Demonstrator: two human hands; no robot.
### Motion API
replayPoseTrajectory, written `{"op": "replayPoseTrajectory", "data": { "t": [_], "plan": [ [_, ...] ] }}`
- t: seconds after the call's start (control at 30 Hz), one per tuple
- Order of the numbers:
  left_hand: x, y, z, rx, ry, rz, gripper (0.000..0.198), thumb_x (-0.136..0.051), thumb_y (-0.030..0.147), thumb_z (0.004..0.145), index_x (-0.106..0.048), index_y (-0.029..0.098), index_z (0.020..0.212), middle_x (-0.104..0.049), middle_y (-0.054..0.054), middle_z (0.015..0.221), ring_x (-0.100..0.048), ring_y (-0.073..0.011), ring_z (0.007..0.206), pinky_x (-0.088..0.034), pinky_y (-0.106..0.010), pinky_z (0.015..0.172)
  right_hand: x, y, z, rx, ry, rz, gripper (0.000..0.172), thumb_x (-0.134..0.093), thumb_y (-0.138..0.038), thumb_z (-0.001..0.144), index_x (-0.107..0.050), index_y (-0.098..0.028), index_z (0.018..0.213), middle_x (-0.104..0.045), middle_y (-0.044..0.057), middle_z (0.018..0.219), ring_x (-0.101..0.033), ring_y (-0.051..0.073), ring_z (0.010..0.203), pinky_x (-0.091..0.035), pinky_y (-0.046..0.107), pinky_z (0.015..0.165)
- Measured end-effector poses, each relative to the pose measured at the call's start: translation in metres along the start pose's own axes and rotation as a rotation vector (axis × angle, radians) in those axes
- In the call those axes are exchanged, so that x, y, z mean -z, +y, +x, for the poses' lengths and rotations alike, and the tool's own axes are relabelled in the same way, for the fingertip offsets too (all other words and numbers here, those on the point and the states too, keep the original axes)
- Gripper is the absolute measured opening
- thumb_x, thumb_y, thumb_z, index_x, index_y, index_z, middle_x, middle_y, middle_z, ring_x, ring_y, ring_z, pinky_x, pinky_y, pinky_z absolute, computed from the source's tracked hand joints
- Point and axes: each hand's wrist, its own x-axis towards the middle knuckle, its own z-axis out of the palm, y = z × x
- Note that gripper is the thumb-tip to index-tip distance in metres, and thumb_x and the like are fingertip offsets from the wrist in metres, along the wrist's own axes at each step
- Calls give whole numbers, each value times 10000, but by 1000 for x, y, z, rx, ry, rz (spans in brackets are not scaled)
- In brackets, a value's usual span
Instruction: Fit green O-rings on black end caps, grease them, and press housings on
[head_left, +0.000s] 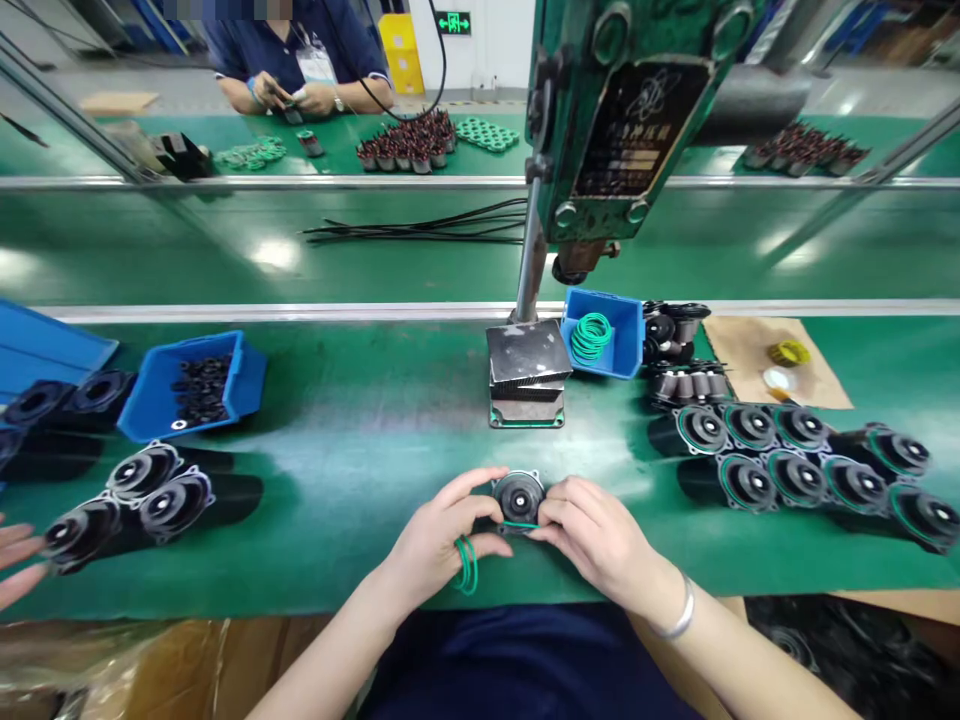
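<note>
A round black motor housing (520, 497) with a metal flange stands on the green bench between my hands. A thin green ring (520, 525) is stretched across its near edge, pinched at both ends. My left hand (450, 530) closes on the ring's left end, and several more green rings (467, 566) hang from its fingers. My right hand (592, 530) pinches the right end beside the flange. Behind the housing is a metal press block (529, 355), under the green press head (630, 120).
A blue bin (606, 350) holds green rings; another blue bin (244, 375) holds small black parts. Housings stand at right (799, 478) and left (176, 502). Another person's hand (19, 562) reaches in at far left. A person (300, 60) works across the bench.
</note>
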Motion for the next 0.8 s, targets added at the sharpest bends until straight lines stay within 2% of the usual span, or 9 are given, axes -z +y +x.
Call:
{"op": "replayPoseTrajectory", "data": {
  "t": [0.2, 0.3, 0.37, 0.43, 0.53, 0.6, 0.67, 0.73, 0.8],
  "plan": [
    [-17, -5, -12, -102, 108, 12, 67, -589, 145, 935, -627, 185, 974, -527, -171, 1415, -710, -94, 745, -589, -237, 731, 1, -2, -7, 109, 52, -72, 243, -575, -95, 913, -585, -184, 1138, -576, 58, 936, -498, 149, 830, -456, 281, 720],
    [-23, -7, -10, -85, 186, -47, 182, -617, 153, 918, -553, 214, 1076, -705, -89, 1064, -729, -179, 914, -599, -293, 787, 6, -5, 2, 53, 145, -47, 327, -629, -136, 885, -564, -190, 1201, -564, 96, 1091, -530, 187, 987, -497, 337, 841],
    [-26, -7, -8, -55, 196, -65, 259, -617, 144, 907, -511, 222, 1131, -706, -26, 863, -733, -185, 864, -601, -312, 795, 6, -11, 12, 9, 115, -55, 411, -647, -233, 883, -522, -163, 1269, -550, 137, 1224, -513, 235, 1125, -481, 416, 969],
    [-27, -7, -8, 9, 159, -67, 321, -595, 140, 906, -488, 221, 1198, -708, -70, 1055, -674, -109, 616, -602, -276, 699, 1, -17, 19, 0, 58, -90, 499, -622, -321, 894, -476, -129, 1330, -548, 156, 1294, -491, 259, 1190, -455, 449, 1029],
    [-24, -8, -12, 110, 99, -78, 415, -555, 161, 920, -441, 227, 1313, -513, -177, 1436, -459, -6, 414, -581, -238, 576, -7, -18, 23, -11, 69, -181, 473, -579, -311, 886, -499, -107, 1306, -583, 148, 1265, -493, 263, 1183, -464, 437, 1014],
    [-18, -10, -14, 102, 86, -46, 439, -559, 189, 929, -426, 225, 1345, -520, -176, 1431, -451, -6, 423, -600, -265, 656, -6, -13, 19, -52, 77, -263, 396, -563, -261, 856, -552, -125, 1228, -602, 135, 1220, -500, 264, 1165, -472, 426, 983],
    [-13, -11, -17, 69, 106, 32, 411, -580, 217, 932, -455, 217, 1324, -606, -146, 1328, -552, -37, 499, -602, -300, 763, 3, -5, 10, -95, 89, -356, 348, -562, -228, 827, -575, -135, 1163, -612, 129, 1188, -510, 267, 1152, -467, 426, 972],
    [-7, -8, -20, 37, 133, 113, 347, -578, 226, 940, -492, 212, 1276, -685, -107, 1172, -693, -121, 729, -588, -323, 840, 18, 3, -7, -128, 132, -468, 319, -573, -206, 815, -578, -136, 1126, -625, 128, 1155, -532, 267, 1121, -452, 435, 972],
    [2, -4, -24, 51, 162, 184, 308, -568, 229, 949, -508, 211, 1251, -707, -98, 1109, -708, -186, 979, -584, -322, 861, 36, 15, -32, -169, 190, -588, 290, -602, -206, 818, -581, -142, 1100, -639, 126, 1118, -555, 270, 1066, -435, 449, 961]
  ]
}}
